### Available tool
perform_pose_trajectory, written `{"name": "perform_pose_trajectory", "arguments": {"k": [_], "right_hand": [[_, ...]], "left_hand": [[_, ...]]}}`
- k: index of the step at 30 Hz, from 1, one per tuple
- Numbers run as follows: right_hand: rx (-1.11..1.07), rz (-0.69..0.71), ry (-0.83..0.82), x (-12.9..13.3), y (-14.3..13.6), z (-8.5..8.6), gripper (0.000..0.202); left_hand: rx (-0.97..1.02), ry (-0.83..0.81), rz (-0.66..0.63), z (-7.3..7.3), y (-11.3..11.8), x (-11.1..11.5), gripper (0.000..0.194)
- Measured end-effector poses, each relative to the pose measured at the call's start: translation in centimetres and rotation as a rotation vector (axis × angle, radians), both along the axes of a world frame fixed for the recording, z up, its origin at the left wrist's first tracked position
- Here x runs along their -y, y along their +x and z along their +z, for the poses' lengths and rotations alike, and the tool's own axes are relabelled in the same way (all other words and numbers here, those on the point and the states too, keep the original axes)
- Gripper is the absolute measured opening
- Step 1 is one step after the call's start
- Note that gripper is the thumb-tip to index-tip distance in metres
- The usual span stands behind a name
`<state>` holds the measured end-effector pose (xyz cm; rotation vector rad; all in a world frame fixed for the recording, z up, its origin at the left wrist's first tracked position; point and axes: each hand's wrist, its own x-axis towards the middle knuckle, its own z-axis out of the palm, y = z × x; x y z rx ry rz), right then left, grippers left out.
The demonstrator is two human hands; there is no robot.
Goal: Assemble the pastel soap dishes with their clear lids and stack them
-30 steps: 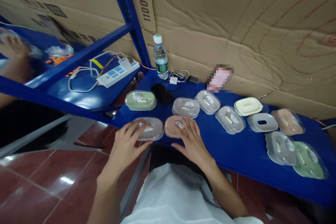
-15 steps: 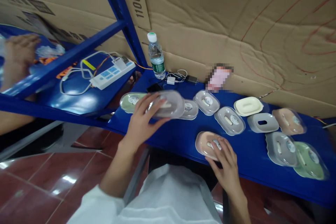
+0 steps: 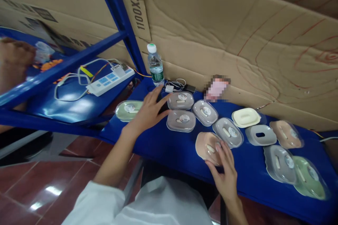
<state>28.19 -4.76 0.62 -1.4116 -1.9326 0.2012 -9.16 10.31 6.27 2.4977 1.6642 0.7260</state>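
Note:
My left hand (image 3: 148, 112) has its fingers spread beside a grey rounded box with a clear cover (image 3: 181, 100), and I cannot tell whether the fingertips touch it. A second grey covered box (image 3: 181, 121) lies just in front of that one. Partly behind my left hand is a green covered box (image 3: 126, 111). My right hand (image 3: 224, 168) grips the right end of a pink rounded box (image 3: 206, 146), thumb at the near side and fingers over the top. A pale peg-like piece and a round label show on its top.
More grey covered boxes (image 3: 205, 113), a cream piece (image 3: 245, 117), a grey slotted part (image 3: 261, 135) and a pink covered box (image 3: 287, 134) lie rightward on the blue table (image 3: 169, 151). A water bottle (image 3: 155, 66) and charger stand behind. Another person's hand (image 3: 16, 56) is at far left.
My left hand has let go of a grey covered box, which now lies on the table among the others. My right hand still holds the pink box, tilted a little differently.

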Motion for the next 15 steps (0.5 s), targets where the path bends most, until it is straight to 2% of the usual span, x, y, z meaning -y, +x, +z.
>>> {"name": "perform_pose_trajectory", "arguments": {"k": [3, 6, 8, 10, 13, 15], "right_hand": [[-0.014, 0.028, 0.015, -2.0, 0.1, 1.6, 0.070], [0.061, 0.144, 0.088, -6.0, -1.3, 3.9, 0.072], [0.118, 0.222, 0.141, -9.7, -3.2, 5.3, 0.072], [0.171, 0.245, 0.179, -13.9, -5.7, 6.1, 0.067], [0.296, 0.180, 0.143, -19.4, -9.5, 6.1, 0.058], [0.353, 0.163, 0.109, -21.8, -11.4, 5.7, 0.058]], "left_hand": [[-0.043, -0.002, 0.223, -0.9, -5.2, 4.2, 0.063], [-0.076, -0.076, 0.450, -3.1, -9.1, 6.7, 0.074], [-0.073, -0.136, 0.477, -4.3, -10.3, 7.3, 0.082], [-0.068, -0.168, 0.458, -5.0, -10.5, 7.5, 0.084], [-0.023, -0.144, 0.445, -5.1, -10.3, 7.5, 0.081], [0.071, -0.115, 0.414, -5.1, -10.2, 7.6, 0.079]]}}
